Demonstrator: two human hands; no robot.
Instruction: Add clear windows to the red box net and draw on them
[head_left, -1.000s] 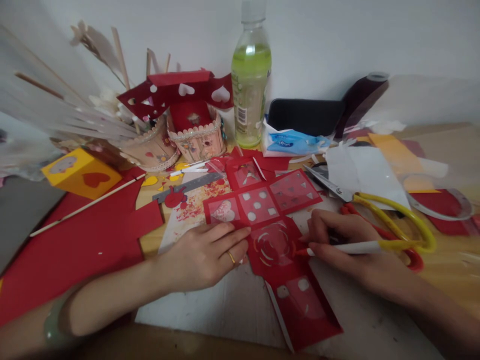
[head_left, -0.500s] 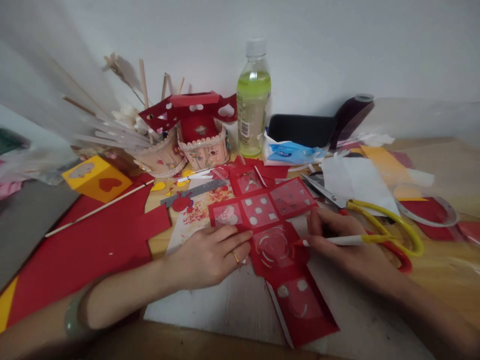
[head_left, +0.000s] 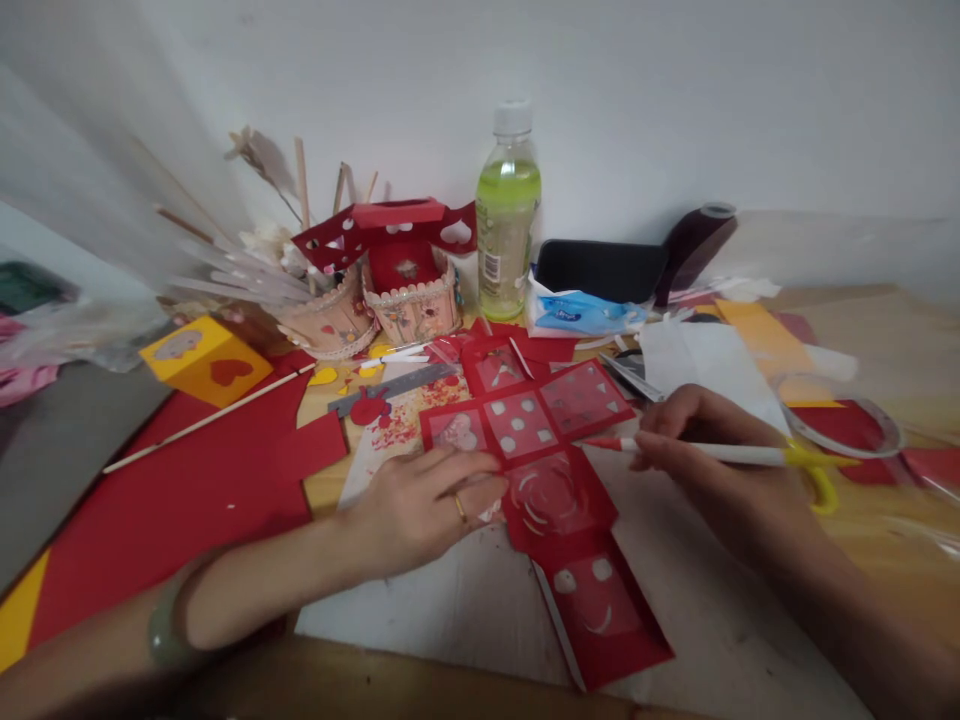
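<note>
A cross-shaped red paper cutout (head_left: 592,490), with clear film over its cut shapes, lies unfolded on a white board (head_left: 390,605). My left hand (head_left: 427,500) is at its left side, fingers bent and closed on the edge near the middle panels. The thumb is mostly hidden. My right hand (head_left: 697,440) grips a white pen-like tool (head_left: 739,454) with a reddish tip. That tip is over the cutout's right edge; whether it touches cannot be told. Scissors (head_left: 634,378) with yellow handles lie behind my right hand, which partly hides them.
At the back stand a green drink bottle (head_left: 508,220), a tissue pack (head_left: 581,312) with a dark phone on it, and decorated baskets (head_left: 412,312). Left are a yellow box (head_left: 202,360), a thin stick (head_left: 214,415) and red paper (head_left: 172,530). White paper (head_left: 709,365) lies right.
My right hand has lifted and moved right, taking the tool's tip from the lower middle panel towards the upper right edge. My left fingers have bent more. The view has shifted slightly.
</note>
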